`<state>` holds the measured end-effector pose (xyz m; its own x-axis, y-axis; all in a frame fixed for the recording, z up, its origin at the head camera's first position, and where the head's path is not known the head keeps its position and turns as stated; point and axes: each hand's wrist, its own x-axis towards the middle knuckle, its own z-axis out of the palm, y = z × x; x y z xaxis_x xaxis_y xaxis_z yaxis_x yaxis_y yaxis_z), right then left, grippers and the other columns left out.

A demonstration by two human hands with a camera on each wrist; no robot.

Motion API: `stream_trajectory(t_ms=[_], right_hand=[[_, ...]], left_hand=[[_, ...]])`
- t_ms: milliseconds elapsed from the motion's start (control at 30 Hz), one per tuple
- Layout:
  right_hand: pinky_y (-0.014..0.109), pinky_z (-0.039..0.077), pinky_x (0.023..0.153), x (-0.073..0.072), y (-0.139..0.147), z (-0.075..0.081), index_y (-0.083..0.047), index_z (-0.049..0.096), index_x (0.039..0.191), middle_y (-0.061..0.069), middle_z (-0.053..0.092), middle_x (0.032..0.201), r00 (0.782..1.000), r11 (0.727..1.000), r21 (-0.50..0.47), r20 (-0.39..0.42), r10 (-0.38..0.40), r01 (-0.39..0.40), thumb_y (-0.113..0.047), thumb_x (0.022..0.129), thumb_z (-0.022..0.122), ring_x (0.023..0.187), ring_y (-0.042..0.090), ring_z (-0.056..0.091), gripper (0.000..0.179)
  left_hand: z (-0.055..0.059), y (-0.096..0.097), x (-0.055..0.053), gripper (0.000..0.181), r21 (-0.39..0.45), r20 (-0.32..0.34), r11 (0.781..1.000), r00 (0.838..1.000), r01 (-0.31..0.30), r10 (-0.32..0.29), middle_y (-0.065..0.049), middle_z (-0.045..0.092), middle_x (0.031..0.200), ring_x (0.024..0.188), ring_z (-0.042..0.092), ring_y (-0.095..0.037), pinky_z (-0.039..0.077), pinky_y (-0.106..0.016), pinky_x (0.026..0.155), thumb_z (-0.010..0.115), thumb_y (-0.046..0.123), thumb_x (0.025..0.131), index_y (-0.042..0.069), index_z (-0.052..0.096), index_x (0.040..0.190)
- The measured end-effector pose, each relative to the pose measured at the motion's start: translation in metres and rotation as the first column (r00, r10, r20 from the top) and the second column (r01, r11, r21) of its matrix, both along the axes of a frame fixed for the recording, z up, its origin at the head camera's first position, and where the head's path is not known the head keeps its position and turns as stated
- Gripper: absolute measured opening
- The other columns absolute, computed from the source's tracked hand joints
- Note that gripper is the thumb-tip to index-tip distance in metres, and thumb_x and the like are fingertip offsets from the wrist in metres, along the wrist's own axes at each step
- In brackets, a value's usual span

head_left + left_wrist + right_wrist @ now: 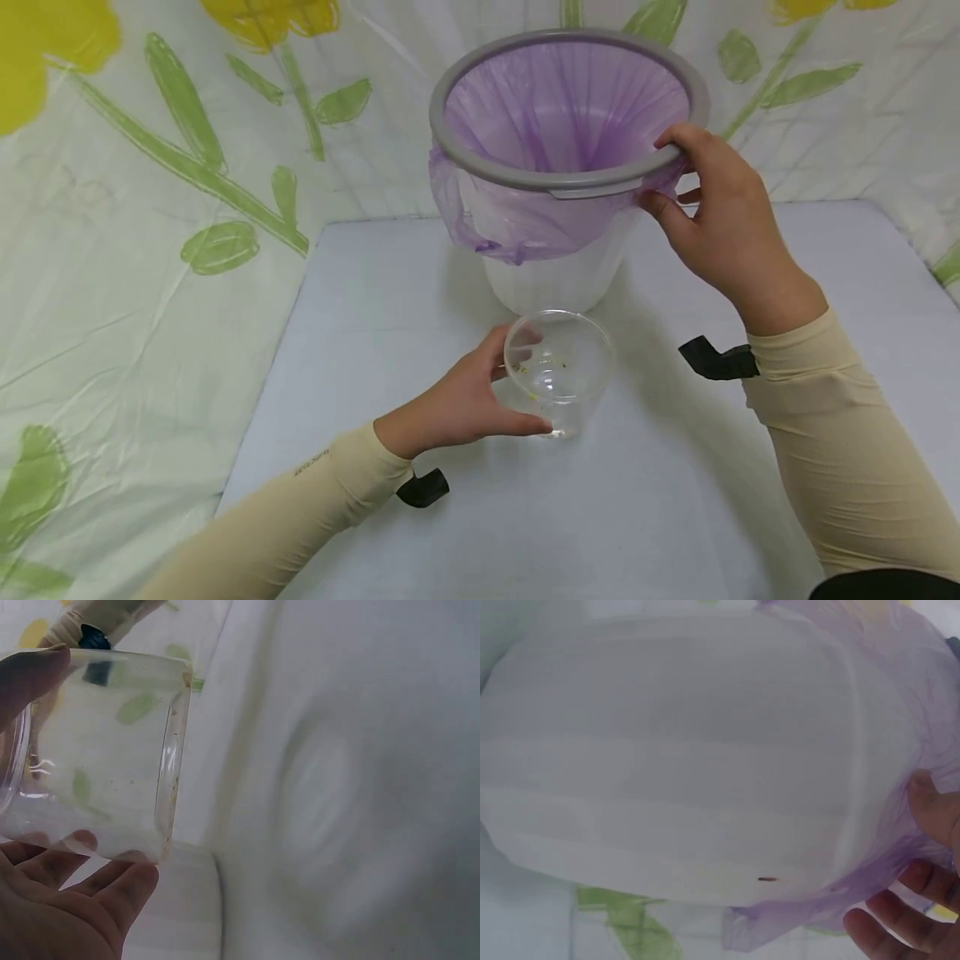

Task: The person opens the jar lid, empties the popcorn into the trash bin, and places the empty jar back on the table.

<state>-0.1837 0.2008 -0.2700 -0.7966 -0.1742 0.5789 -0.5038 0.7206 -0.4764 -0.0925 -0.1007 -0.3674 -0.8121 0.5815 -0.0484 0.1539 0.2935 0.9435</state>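
My left hand (468, 404) holds a clear plastic cup (581, 367) just in front of the bin, thumb on the near side and fingers round the far side. Small brownish-yellow specks cling inside the cup; in the left wrist view some line the end of the cup (112, 757). Behind it stands a white trash bin (555, 287) with a grey rim (491, 169), lined with a purple plastic bag (517, 225) folded over the outside. My right hand (738, 221) grips the rim at its right side, thumb below against the bag. The right wrist view shows the bin's pale ribbed wall (667, 765).
Bin and hands are over a table with a white cover (637, 517). A plastic sheet (120, 333) printed with yellow flowers and green leaves hangs behind and at the sides. Black wrist mounts (718, 358) stick out from both beige sleeves (847, 442).
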Motion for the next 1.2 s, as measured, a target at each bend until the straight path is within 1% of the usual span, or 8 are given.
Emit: stream_trajectory(t_ms=[200, 333, 500, 633, 833, 967, 1067, 1200], right_hand=[[0.007, 0.043, 0.08, 0.0, 0.0, 0.0, -0.008, 0.054, 0.143, 0.011, 0.063, 0.118, 1.0, 1.0, -0.001, 0.001, -0.004, 0.004, -0.008, 0.097, 0.076, 0.104, 0.016, 0.06, 0.051], [0.007, 0.042, 0.08, 0.001, 0.0, 0.001, -0.009, 0.054, 0.143, 0.011, 0.064, 0.119, 1.0, 1.0, -0.004, 0.005, -0.007, 0.007, -0.007, 0.097, 0.076, 0.105, 0.018, 0.061, 0.051], [0.007, 0.041, 0.08, 0.001, -0.001, 0.0, -0.008, 0.053, 0.143, 0.014, 0.063, 0.122, 1.0, 1.0, -0.008, 0.001, -0.001, 0.001, -0.006, 0.097, 0.075, 0.107, 0.022, 0.062, 0.051], [0.007, 0.042, 0.08, 0.001, -0.002, 0.0, -0.007, 0.053, 0.144, 0.014, 0.063, 0.122, 1.0, 1.0, -0.009, 0.0, 0.01, -0.01, -0.006, 0.097, 0.075, 0.108, 0.022, 0.062, 0.052], [0.007, 0.043, 0.08, 0.001, -0.002, -0.001, -0.008, 0.053, 0.144, 0.013, 0.063, 0.125, 1.0, 1.0, -0.025, 0.001, 0.002, -0.002, -0.006, 0.097, 0.075, 0.109, 0.022, 0.062, 0.052], [0.008, 0.044, 0.08, 0.0, -0.001, -0.002, -0.009, 0.053, 0.146, 0.014, 0.063, 0.124, 1.0, 1.0, -0.026, -0.007, 0.001, -0.001, -0.007, 0.097, 0.076, 0.107, 0.022, 0.062, 0.054], [0.008, 0.042, 0.08, -0.001, 0.0, -0.006, -0.012, 0.05, 0.151, 0.018, 0.062, 0.122, 1.0, 1.0, -0.017, -0.02, 0.012, -0.012, -0.008, 0.097, 0.075, 0.107, 0.025, 0.062, 0.059], [0.005, 0.04, 0.082, -0.001, 0.002, -0.013, -0.014, 0.042, 0.16, 0.024, 0.06, 0.123, 0.998, 0.999, -0.008, -0.054, 0.032, -0.032, -0.005, 0.096, 0.076, 0.108, 0.032, 0.063, 0.073]], left_hand=[[-0.026, 0.0, 0.005, 0.097, -0.085, 0.052, 0.995, 0.997, 0.058, -0.054, -0.001, 0.046, 0.157, 0.142, 0.053, -0.021, 0.044, -0.037, 0.115, 0.096, 0.024, 0.077, 0.02, 0.036, 0.154], [-0.035, -0.002, 0.006, 0.098, -0.099, 0.075, 0.992, 0.994, 0.082, -0.074, -0.004, 0.046, 0.156, 0.141, 0.054, -0.022, 0.045, -0.037, 0.113, 0.096, 0.022, 0.077, 0.018, 0.036, 0.154], [-0.043, -0.004, 0.006, 0.099, -0.11, 0.074, 0.988, 0.992, 0.106, -0.098, 0.002, 0.046, 0.155, 0.141, 0.053, -0.019, 0.044, -0.033, 0.113, 0.096, 0.023, 0.077, 0.02, 0.035, 0.154], [-0.047, -0.006, 0.008, 0.1, -0.113, 0.071, 0.988, 0.992, 0.109, -0.102, 0.005, 0.047, 0.152, 0.139, 0.054, -0.018, 0.044, -0.033, 0.112, 0.097, 0.024, 0.076, 0.022, 0.034, 0.154], [-0.05, -0.01, 0.01, 0.1, -0.143, 0.034, 0.983, 0.993, 0.114, -0.11, -0.002, 0.053, 0.146, 0.13, 0.055, -0.018, 0.044, -0.038, 0.11, 0.097, 0.026, 0.075, 0.023, 0.034, 0.152], [-0.051, -0.009, 0.011, 0.104, -0.174, 0.005, 0.978, 0.993, 0.115, -0.116, -0.001, 0.054, 0.146, 0.13, 0.054, -0.016, 0.044, -0.038, 0.111, 0.098, 0.031, 0.074, 0.023, 0.032, 0.155], [-0.05, -0.01, 0.011, 0.118, -0.194, -0.016, 0.973, 0.991, 0.127, -0.132, -0.001, 0.049, 0.152, 0.136, 0.05, -0.016, 0.041, -0.039, 0.116, 0.101, 0.033, 0.069, 0.021, 0.027, 0.16], [-0.043, -0.011, 0.009, 0.139, -0.207, -0.055, 0.968, 0.986, 0.145, -0.16, -0.006, 0.034, 0.165, 0.15, 0.037, -0.019, 0.033, -0.044, 0.123, 0.104, 0.034, 0.063, 0.017, 0.013, 0.168]])
